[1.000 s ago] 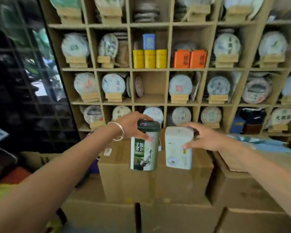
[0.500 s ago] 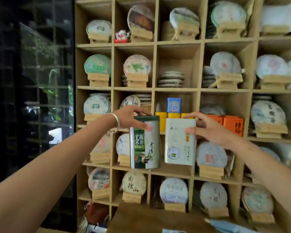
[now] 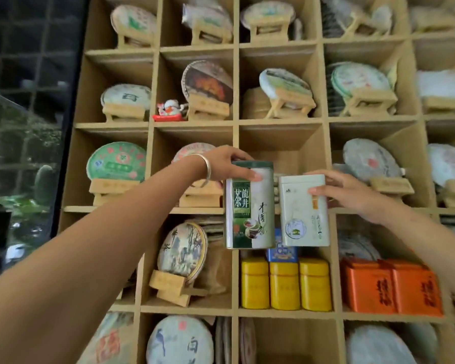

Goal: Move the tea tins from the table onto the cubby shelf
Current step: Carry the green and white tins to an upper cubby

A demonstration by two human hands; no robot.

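Before a tan wooden cubby shelf (image 3: pixel 235 211) of paper-wrapped tea cakes (image 3: pixel 116 161), the left hand (image 3: pixel 229 164) grips a green-and-white tea tin (image 3: pixel 250 206) and the right hand (image 3: pixel 344 190) a white tea tin (image 3: pixel 304 211), above three yellow canisters (image 3: pixel 285 283).

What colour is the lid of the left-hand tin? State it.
Dark green lid on the green-and-white tin; head view.

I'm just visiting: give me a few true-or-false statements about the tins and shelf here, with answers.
1. The left hand grips the green tin near its lid. True.
2. The right hand holds nothing. False: it holds the white tin.
3. Three yellow tins stand in the cubby below the held tins. True.
4. Both held tins already rest on a shelf board. False: they hang in the air before the cubby shelf.
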